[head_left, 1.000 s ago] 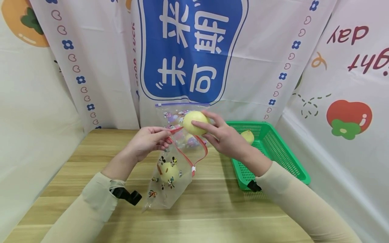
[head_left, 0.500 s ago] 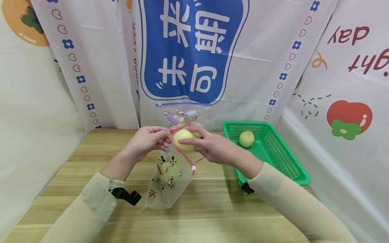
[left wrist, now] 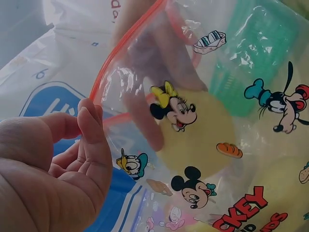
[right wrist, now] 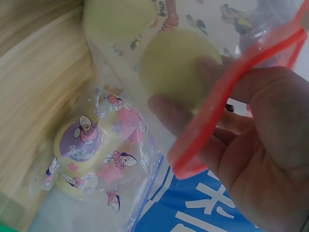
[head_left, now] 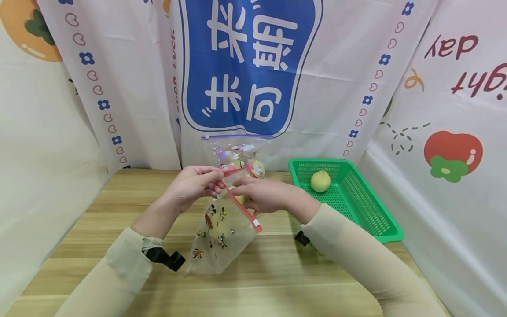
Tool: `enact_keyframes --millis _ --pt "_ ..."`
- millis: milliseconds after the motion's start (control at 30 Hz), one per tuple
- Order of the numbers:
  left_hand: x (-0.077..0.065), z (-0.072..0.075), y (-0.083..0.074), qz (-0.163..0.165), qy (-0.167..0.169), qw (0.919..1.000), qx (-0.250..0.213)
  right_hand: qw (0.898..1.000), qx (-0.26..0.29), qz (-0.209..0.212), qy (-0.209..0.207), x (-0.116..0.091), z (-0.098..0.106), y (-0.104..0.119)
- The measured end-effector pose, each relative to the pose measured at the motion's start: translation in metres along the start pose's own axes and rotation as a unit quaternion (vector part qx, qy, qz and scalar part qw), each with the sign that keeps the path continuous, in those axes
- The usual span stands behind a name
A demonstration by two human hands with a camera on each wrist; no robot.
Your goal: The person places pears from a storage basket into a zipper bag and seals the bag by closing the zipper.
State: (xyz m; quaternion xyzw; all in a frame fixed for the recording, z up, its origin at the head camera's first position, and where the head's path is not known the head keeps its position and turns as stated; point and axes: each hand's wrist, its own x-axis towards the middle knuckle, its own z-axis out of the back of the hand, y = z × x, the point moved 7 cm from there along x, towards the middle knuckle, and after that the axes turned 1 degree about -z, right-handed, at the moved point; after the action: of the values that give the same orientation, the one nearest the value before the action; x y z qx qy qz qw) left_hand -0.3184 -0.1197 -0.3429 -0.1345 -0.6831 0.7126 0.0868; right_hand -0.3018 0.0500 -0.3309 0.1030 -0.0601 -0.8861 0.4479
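Note:
My left hand (head_left: 194, 187) pinches the red zip edge of a clear cartoon-print zip bag (head_left: 227, 246), keeping its mouth apart. My right hand (head_left: 267, 196) reaches through that mouth, with its fingers inside the bag. Between those fingers is a yellow pear (left wrist: 207, 140), seen through the plastic in the left wrist view; in the head view the hand mostly covers it. Another pear (right wrist: 118, 19) lies lower in the same bag. The white slider (head_left: 255, 223) sits at the near end of the red zip.
Behind stands a second zip bag (head_left: 237, 145) with a purple zip and yellow fruit inside. On the right, a green basket (head_left: 374, 198) holds one pear (head_left: 320, 181). The wooden table (head_left: 119, 255) meets a printed cloth (head_left: 150, 110) at the back.
My right hand has moved left and down with the pear, from above the bag's mouth to inside it. The left hand has kept its pinch on the edge.

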Motion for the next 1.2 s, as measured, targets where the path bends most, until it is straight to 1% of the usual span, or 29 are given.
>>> enact_keyframes --millis 167,367,500,600,733,867,967,1033,1200 --pt "-0.001 0.003 -0.002 -0.002 -0.008 1.0000 0.004 1.000 -0.004 -0.017 -0.015 0.006 -0.002 -0.003" --pt "0.000 0.008 -0.002 -0.008 -0.017 0.9998 0.004 0.999 -0.001 -0.010 -0.053 0.005 0.001 -0.005" --pt "0.000 0.011 0.001 -0.001 -0.021 0.9998 -0.004 0.997 0.007 -0.008 -0.072 -0.002 0.006 -0.009" --pt "0.000 0.013 0.002 0.002 -0.024 0.9997 -0.009 0.996 0.015 -0.015 -0.081 -0.009 0.007 -0.016" --pt "0.000 0.013 0.003 0.003 -0.025 0.9996 -0.013 0.995 0.011 -0.027 -0.098 -0.020 0.012 -0.025" --pt "0.001 0.014 0.004 0.004 -0.027 0.9995 -0.013 0.991 0.000 -0.034 -0.128 -0.034 0.022 -0.034" --pt "0.001 0.014 0.005 0.004 -0.029 0.9995 -0.014 0.987 -0.003 -0.051 -0.154 -0.044 0.031 -0.047" --pt "0.001 0.014 0.006 0.004 -0.030 0.9995 -0.013 0.983 0.006 -0.073 -0.167 -0.050 0.036 -0.059" --pt "0.000 0.013 0.006 0.003 -0.024 0.9996 -0.012 0.969 0.052 -0.137 -0.200 -0.067 0.045 -0.099"
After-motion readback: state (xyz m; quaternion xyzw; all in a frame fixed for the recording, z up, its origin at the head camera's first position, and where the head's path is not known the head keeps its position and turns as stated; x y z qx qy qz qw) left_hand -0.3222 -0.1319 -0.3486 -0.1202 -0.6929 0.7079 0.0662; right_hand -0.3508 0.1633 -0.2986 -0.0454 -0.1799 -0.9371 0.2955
